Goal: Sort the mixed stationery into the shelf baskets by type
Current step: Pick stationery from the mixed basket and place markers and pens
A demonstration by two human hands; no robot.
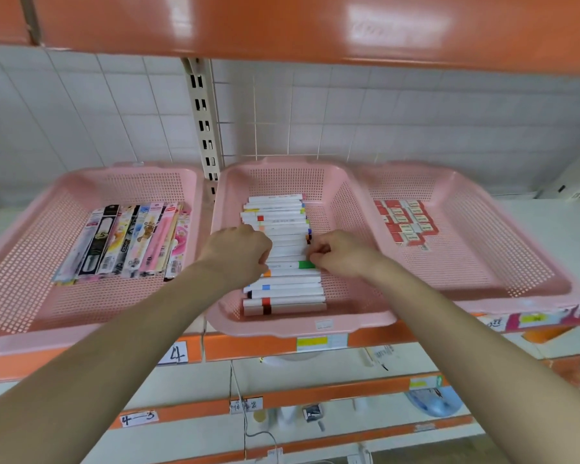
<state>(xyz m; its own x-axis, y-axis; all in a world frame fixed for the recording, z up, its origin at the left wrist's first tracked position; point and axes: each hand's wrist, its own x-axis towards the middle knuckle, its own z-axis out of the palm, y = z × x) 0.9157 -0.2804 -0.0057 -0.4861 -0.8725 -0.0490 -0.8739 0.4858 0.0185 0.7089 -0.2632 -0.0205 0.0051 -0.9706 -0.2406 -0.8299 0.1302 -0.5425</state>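
Three pink mesh baskets stand side by side on the shelf. The middle basket [345, 209] holds a row of white markers [282, 289] with coloured bands, lying crosswise. My left hand [238, 252] and my right hand [339, 254] are both inside it, fingers curled at the two ends of a marker with a green band [292, 265]. The left basket [31, 249] holds several packaged pens [128, 242]. The right basket [503, 236] holds small red and white boxes [407, 222].
An orange shelf [315, 25] hangs close overhead. A slotted metal upright [203, 122] runs up the tiled wall between the left and middle baskets. Lower shelves with orange edges [248, 346] and paper labels lie below, holding small items.
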